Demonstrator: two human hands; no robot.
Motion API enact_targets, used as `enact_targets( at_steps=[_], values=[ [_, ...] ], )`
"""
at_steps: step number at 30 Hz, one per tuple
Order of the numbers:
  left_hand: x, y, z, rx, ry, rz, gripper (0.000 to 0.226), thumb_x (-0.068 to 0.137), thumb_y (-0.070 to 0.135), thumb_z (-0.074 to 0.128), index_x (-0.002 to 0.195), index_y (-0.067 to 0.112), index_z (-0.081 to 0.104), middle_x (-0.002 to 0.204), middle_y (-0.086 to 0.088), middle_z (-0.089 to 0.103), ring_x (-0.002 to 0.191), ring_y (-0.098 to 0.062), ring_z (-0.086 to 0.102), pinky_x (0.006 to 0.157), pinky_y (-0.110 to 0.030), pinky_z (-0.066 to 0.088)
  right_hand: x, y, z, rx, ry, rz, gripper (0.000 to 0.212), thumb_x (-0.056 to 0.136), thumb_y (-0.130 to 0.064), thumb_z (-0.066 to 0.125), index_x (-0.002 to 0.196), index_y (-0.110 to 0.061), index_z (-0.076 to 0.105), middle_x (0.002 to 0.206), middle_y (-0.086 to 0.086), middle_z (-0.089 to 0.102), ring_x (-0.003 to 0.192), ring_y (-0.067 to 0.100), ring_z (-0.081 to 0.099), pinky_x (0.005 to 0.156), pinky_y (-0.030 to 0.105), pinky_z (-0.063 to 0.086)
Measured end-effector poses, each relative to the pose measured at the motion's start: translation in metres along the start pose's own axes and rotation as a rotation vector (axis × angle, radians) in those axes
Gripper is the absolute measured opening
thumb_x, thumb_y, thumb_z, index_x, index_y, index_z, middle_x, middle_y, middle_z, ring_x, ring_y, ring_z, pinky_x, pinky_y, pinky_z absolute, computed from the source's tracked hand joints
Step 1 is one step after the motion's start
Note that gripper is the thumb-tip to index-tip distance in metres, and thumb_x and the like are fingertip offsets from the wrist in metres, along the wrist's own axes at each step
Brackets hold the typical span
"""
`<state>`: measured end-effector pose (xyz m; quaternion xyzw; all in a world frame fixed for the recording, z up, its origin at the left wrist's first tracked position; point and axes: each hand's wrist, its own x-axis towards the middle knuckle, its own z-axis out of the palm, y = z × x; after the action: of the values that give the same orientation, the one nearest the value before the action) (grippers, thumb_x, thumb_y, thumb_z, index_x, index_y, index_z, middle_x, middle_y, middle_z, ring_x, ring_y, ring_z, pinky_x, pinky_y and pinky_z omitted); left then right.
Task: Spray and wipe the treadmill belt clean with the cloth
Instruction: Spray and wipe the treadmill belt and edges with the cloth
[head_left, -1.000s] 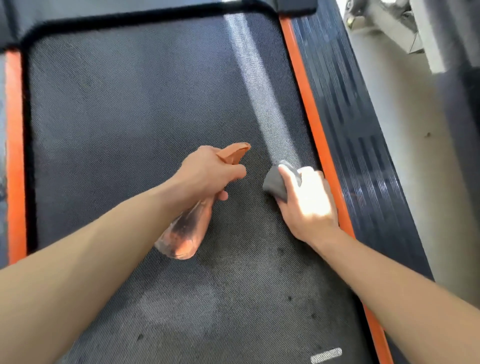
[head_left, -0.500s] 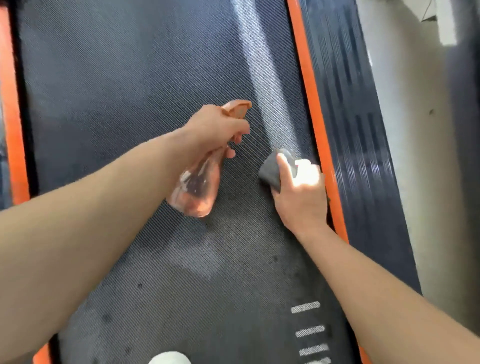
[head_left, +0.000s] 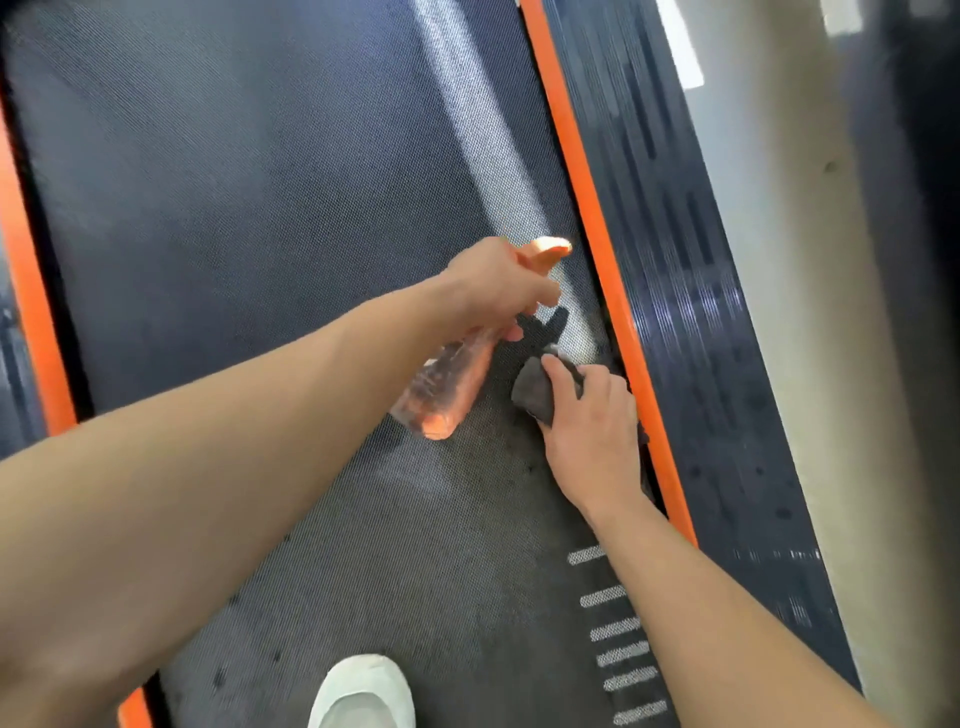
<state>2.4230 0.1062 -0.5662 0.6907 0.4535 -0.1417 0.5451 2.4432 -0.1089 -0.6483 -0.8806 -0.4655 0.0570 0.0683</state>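
- Treadmill belt (head_left: 260, 234): dark woven surface, lying under both hands and filling most of the view. Its long axis is running from the person's feet to the far end, leaning left in the view. Dark spots are showing on the near part.
- Side rail (head_left: 685, 291): ribbed, running along the right, with an orange strip (head_left: 587, 208) lying between it and the belt.
- Spray bottle (head_left: 447, 384): clear, orange-tinted, being held above the belt. Its long axis is slanting from the base at near left to the nozzle (head_left: 545, 248) at far right. The nozzle is pointing at the belt just beyond the cloth, toward the orange strip.
- Left hand (head_left: 498, 286): reaching across from the left, fingers wrapping round the bottle's neck. Whether a finger is squeezing the trigger cannot be told.
- Right hand (head_left: 592, 431): sitting nearer the belt's right edge, thumb and fingers curling over the cloth and pressing it down.
- Cloth (head_left: 535, 389): grey, bunched, lying on the belt close to the orange strip, just beside the bottle's body.
- Judgement: the coming wipe is likely depending on spray landing ahead of the cloth, with the right hand then pushing it along the belt's length.
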Motion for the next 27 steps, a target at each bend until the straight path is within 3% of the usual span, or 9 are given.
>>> enact_targets(
  at_steps=[2,4,7,10,13,17,21,24,27],
  values=[
    [-0.008,-0.007,0.004,0.062,-0.011,0.002,0.022,0.072,0.032,0.078,0.084,0.015,0.072,0.069,0.004,0.064,0.061,-0.023,0.07,0.07,-0.034,0.065,-0.021,-0.014,0.006,0.017,0.02,0.126,0.073,0.072,-0.027,0.085,0.136,-0.016,0.053,0.112,0.018,0.054,0.093,0.036,0.05,0.076,0.048,0.045],
    [-0.017,-0.012,0.008,0.11,-0.046,0.006,0.04,0.063,0.039,0.075,0.096,0.017,0.075,0.075,0.001,0.066,0.068,-0.025,0.074,0.075,-0.042,0.067,-0.054,-0.027,0.011,0.02,0.04,0.148,0.075,0.07,-0.03,0.084,0.136,-0.017,0.051,0.113,0.018,0.054,0.093,0.036,0.051,0.077,0.049,0.045],
    [-0.028,-0.019,0.019,0.225,-0.074,0.011,0.014,0.079,0.034,0.077,0.084,0.024,0.069,0.075,-0.004,0.072,0.063,-0.022,0.077,0.074,-0.033,0.066,-0.079,-0.026,0.016,-0.011,0.042,0.035,0.074,0.071,-0.032,0.083,0.136,-0.018,0.052,0.11,0.017,0.055,0.093,0.036,0.053,0.077,0.049,0.045],
    [-0.038,-0.025,0.025,0.291,-0.026,0.004,0.019,0.081,0.033,0.074,0.087,0.015,0.072,0.084,-0.012,0.08,0.058,-0.014,0.076,0.074,-0.03,0.064,-0.076,-0.02,0.016,-0.015,0.058,-0.023,0.068,0.073,-0.033,0.08,0.134,-0.017,0.054,0.109,0.017,0.057,0.094,0.036,0.054,0.078,0.049,0.044],
    [-0.048,-0.021,0.027,0.252,0.01,-0.011,0.024,0.081,0.031,0.074,0.09,0.009,0.073,0.084,-0.017,0.077,0.062,-0.018,0.075,0.074,-0.034,0.066,-0.077,-0.021,0.015,-0.006,0.054,-0.001,0.067,0.075,-0.034,0.078,0.134,-0.018,0.052,0.11,0.016,0.057,0.096,0.036,0.054,0.08,0.049,0.045],
    [-0.061,-0.02,0.024,0.342,0.087,-0.014,0.019,0.085,0.03,0.07,0.075,0.014,0.067,0.062,-0.004,0.07,0.054,-0.015,0.068,0.064,-0.028,0.06,-0.077,-0.021,0.015,0.012,0.058,0.024,0.067,0.077,-0.037,0.075,0.136,-0.019,0.05,0.113,0.015,0.057,0.096,0.035,0.054,0.081,0.048,0.044],
    [-0.073,-0.026,0.022,0.418,0.07,-0.039,0.023,0.082,0.035,0.071,0.092,0.015,0.079,0.064,-0.006,0.074,0.046,-0.007,0.066,0.076,-0.032,0.065,-0.078,-0.025,0.01,0.04,0.051,0.047,0.07,0.074,-0.037,0.079,0.136,-0.02,0.05,0.114,0.014,0.056,0.096,0.034,0.054,0.081,0.049,0.045],
    [-0.08,-0.028,0.026,0.406,0.017,-0.051,0.016,0.082,0.032,0.075,0.079,0.016,0.072,0.066,-0.002,0.073,0.054,-0.01,0.074,0.064,-0.026,0.06,-0.079,-0.028,0.006,0.051,0.028,0.085,0.073,0.072,-0.038,0.082,0.136,-0.02,0.052,0.116,0.013,0.056,0.097,0.034,0.054,0.082,0.049,0.045],
    [-0.082,-0.034,0.029,0.468,0.017,-0.057,0.024,0.084,0.032,0.072,0.068,0.016,0.067,0.042,0.005,0.062,0.048,-0.009,0.067,0.055,-0.023,0.055,-0.087,-0.035,0.005,0.048,0.01,0.138,0.074,0.071,-0.038,0.083,0.136,-0.02,0.051,0.117,0.013,0.056,0.098,0.034,0.054,0.083,0.048,0.044]
  ],
)
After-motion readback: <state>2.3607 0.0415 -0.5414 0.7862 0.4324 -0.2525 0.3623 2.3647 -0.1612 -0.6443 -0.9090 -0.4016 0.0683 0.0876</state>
